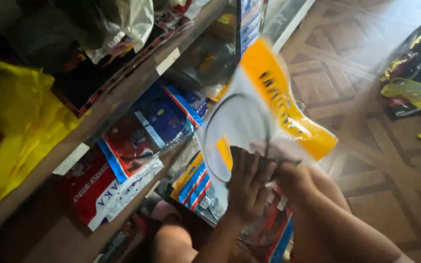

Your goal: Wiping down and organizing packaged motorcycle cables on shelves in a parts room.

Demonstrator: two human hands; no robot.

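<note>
A person is lifting a blurred white and orange packet (pixel 264 117) in front of stocked shelves (pixel 123 97), apparently mid-handling; in my judgement the next move calls for a steadier hold. Both hands, left (pixel 247 187) and right (pixel 296 182), are clasping its lower edge, so the packet is rising above the 2 grips.

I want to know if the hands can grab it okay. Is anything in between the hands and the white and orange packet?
Nothing visible is in the way. The left hand and right hand are both already on the bottom edge of the white and orange packet, holding it up in front of the shelf.
</note>
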